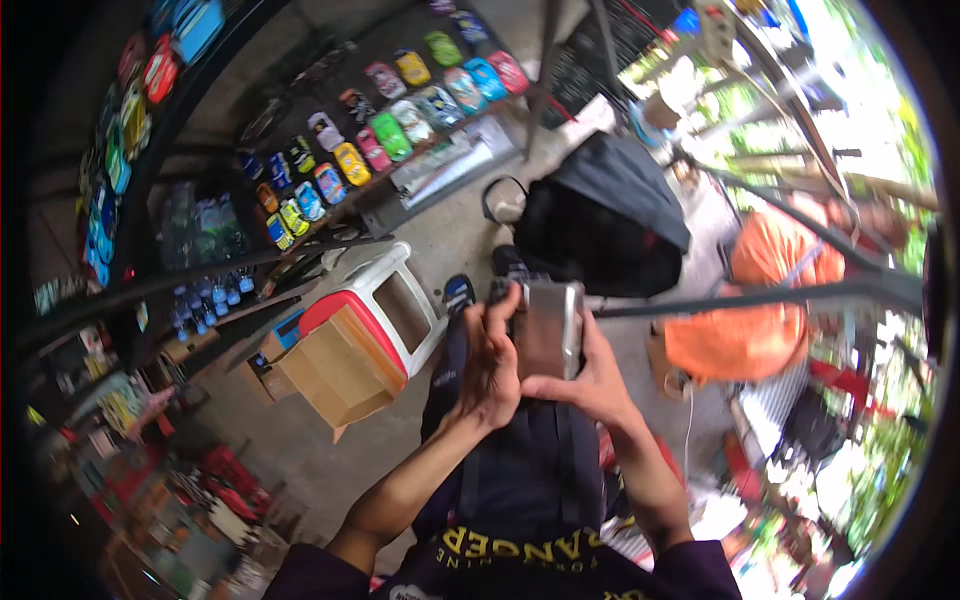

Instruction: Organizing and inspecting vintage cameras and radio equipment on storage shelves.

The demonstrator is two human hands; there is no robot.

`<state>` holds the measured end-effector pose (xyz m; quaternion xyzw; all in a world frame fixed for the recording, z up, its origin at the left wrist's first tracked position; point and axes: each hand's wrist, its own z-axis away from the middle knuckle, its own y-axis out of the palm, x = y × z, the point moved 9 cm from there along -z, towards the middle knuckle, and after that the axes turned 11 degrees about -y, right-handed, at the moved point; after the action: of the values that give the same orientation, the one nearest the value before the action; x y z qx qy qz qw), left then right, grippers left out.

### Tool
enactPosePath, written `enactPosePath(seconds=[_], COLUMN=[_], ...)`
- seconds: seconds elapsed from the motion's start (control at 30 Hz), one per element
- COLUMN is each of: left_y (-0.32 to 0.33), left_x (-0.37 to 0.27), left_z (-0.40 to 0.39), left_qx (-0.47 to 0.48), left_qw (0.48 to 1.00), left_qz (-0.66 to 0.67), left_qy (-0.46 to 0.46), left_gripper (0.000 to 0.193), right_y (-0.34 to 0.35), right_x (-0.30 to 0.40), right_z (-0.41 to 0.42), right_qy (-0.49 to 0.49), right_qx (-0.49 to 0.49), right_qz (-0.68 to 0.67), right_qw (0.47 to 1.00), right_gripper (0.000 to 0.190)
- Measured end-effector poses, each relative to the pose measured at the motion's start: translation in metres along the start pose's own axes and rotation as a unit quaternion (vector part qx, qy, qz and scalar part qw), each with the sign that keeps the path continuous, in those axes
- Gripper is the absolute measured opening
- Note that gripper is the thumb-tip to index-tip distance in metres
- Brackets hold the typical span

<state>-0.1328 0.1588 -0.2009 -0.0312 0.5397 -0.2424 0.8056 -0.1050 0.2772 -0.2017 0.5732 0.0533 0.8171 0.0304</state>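
Between my two hands, in front of my dark shirt, is a boxy device [550,330] with a silver rim and a brownish, shiny face; its exact kind cannot be told. My left hand [491,360] presses along its left side, with the fingers bent near its upper corner. On the right side, my right hand [589,371] grips the edge, its thumb lying across the lower part of the face and its fingers partly hidden behind. Dark parts show along the device's left edge, partly covered by my left fingers.
A white plastic stool [420,341] with a red top stands at left, an open cardboard box [341,367] on it. Ahead lies a large black bag [600,217]. Toy cars fill a shelf [375,176]. A person in orange [742,330] is at right, beyond a dark metal bar [750,296].
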Motion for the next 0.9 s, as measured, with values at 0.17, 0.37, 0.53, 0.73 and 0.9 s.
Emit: enactPosePath(seconds=[0.17,0.37,0.53,0.73,0.9], left_y=[-0.044,-0.132,-0.175,-0.166,-0.153], left_x=[0.026,0.072,0.091,0.13,0.147], left_z=[-0.049,-0.089,-0.076,-0.048,-0.026], left_qx=[-0.123,-0.293,-0.306,-0.285,-0.24], left_qw=[0.992,0.951,0.932,0.953,0.96], left_qz=[-0.005,0.099,0.191,0.086,0.106], left_qy=[-0.022,-0.015,-0.049,-0.063,-0.093], left_gripper=[0.037,0.028,0.039,0.041,0.041], right_y=[0.005,0.022,0.051,0.092,0.122], right_x=[-0.044,0.016,0.084,0.113,0.138], right_z=[-0.076,-0.202,-0.319,-0.426,-0.46], right_qy=[0.084,-0.032,-0.219,-0.314,-0.439], right_qx=[0.044,0.12,0.154,0.242,0.142], right_qz=[-0.078,0.045,0.28,0.577,0.604], right_qw=[0.992,0.991,0.922,0.714,0.65], right_gripper=[0.044,0.045,0.058,0.062,0.033])
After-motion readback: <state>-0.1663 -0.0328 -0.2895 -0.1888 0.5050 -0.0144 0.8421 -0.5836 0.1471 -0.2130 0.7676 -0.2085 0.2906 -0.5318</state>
